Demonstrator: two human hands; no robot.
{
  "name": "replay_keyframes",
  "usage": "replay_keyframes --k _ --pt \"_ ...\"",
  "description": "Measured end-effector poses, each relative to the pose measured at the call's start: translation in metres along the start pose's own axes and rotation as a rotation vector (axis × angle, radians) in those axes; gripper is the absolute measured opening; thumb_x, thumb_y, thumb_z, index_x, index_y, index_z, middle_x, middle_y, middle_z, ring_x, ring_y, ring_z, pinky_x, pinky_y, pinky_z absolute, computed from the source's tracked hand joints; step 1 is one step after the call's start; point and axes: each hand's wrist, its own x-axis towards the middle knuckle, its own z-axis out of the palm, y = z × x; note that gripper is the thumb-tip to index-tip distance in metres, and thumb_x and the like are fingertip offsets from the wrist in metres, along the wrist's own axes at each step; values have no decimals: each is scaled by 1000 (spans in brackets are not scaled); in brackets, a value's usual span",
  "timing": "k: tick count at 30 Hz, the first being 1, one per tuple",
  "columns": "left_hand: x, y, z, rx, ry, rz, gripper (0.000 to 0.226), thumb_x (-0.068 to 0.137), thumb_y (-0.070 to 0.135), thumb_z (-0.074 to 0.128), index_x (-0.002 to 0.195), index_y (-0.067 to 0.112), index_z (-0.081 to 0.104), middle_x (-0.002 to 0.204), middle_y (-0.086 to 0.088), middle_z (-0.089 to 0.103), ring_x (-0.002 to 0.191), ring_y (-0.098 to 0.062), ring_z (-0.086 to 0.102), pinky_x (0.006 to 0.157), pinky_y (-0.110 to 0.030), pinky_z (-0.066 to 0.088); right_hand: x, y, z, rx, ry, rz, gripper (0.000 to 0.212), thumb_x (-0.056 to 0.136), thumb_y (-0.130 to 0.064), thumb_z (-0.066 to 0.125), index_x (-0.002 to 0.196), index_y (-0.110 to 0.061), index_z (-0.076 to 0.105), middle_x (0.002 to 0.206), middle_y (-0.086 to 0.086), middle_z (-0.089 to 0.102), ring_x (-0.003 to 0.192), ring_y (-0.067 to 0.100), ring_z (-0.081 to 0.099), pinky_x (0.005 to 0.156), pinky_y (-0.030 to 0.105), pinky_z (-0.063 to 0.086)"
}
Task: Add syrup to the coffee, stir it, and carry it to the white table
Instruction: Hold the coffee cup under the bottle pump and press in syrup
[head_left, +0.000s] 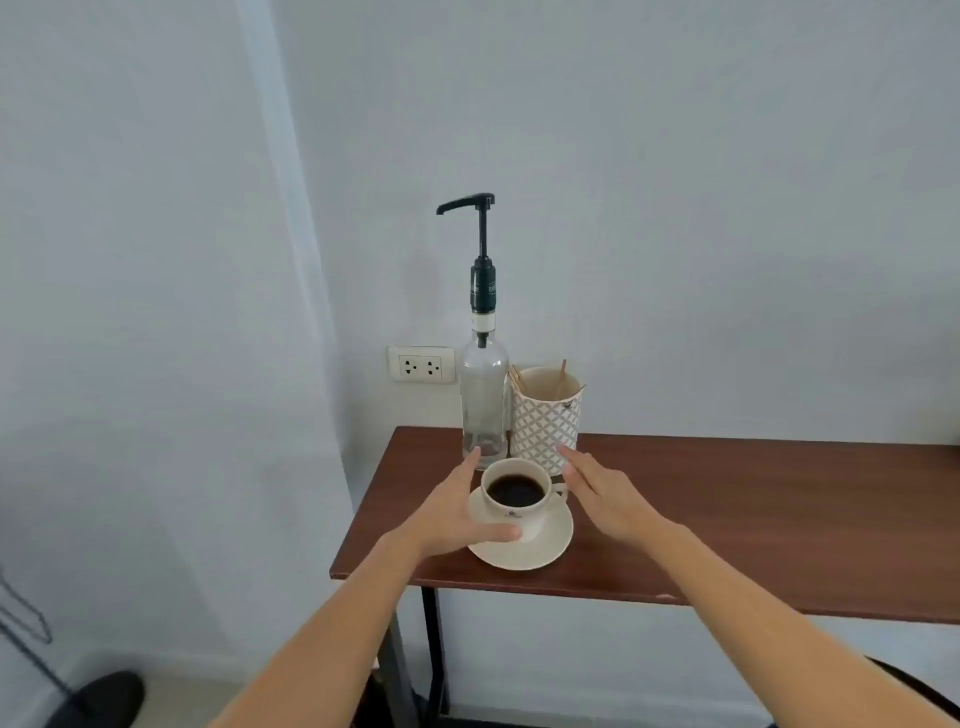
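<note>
A white cup (514, 512) of black coffee stands on a white saucer (545, 545) near the left end of a brown wooden table (727, 519). Behind it stands a clear syrup bottle (483, 395) with a tall black pump, its spout pointing left. A patterned holder (545, 426) with wooden stir sticks is beside the bottle on the right. My left hand (457, 514) curves around the cup's left side, thumb against the saucer's front rim, fingers spread. My right hand (602, 493) hovers flat and open just right of the cup, by its handle.
A pale wall rises right behind the table, with a double power socket (421, 364) left of the bottle. The table's left edge is close to the saucer. A dark shoe (104, 696) and thin wire stand are on the floor at lower left.
</note>
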Motion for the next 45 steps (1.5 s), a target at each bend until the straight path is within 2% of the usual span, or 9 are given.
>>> replay_keyframes --k 3,7,11,22,30,35,39,42,45 --pt "12 -1 30 -134 127 71 105 62 49 94 148 41 35 147 22 51 140 -4 47 117 -39 41 11 12 12 152 18 -50 43 107 -34 33 147 -25 46 149 -4 52 141 16 44 111 22 29" --pt "16 -5 59 -267 335 100 106 59 37 99 144 43 37 138 22 57 130 6 53 105 -14 44 21 25 28 285 2 -58 33 107 -29 38 133 -40 56 128 -18 63 120 3 56 103 18 43" --pt "19 0 75 -282 494 93 106 55 36 100 144 30 43 133 22 60 129 -2 57 105 -22 49 24 29 28 334 25 -78 33 106 -22 41 132 -31 60 119 -17 65 105 -7 59 79 -6 41" --pt "20 14 62 -216 657 103 89 54 32 98 128 41 51 119 21 68 118 1 62 94 -9 48 26 21 21 399 25 -158 33 104 -18 46 130 -32 62 119 -15 71 108 -2 67 89 22 59" --pt "28 44 -15 -186 668 176 86 50 33 98 125 34 55 111 23 69 107 -1 66 86 -13 54 49 -45 -19 385 82 -316 31 105 -16 42 127 -31 59 114 -15 70 104 -12 64 79 9 55" --pt "41 67 -76 -243 671 151 87 50 15 101 124 29 57 101 15 72 94 8 67 80 -10 49 78 -88 -41 388 147 -401 33 105 -23 43 132 -26 61 114 -7 73 102 13 72 81 31 63" --pt "51 84 -119 -283 674 168 94 41 26 101 122 31 55 99 14 71 86 9 66 80 -20 53 103 -123 -59 332 255 -444 32 104 -30 44 132 -29 60 103 -6 75 91 6 72 82 19 58" --pt "58 94 -144 -315 692 157 100 29 46 90 121 35 53 104 10 70 97 -10 69 85 -33 60 121 -152 -75 387 431 -439 35 104 -32 42 137 -27 53 111 0 68 95 -3 62 74 -1 43" --pt "66 97 -165 -316 705 146 102 30 47 91 123 37 52 111 7 69 103 -18 69 90 -46 61 146 -184 -91 415 503 -451 42 105 -40 34 146 -36 36 129 9 56 111 19 59 88 16 42"
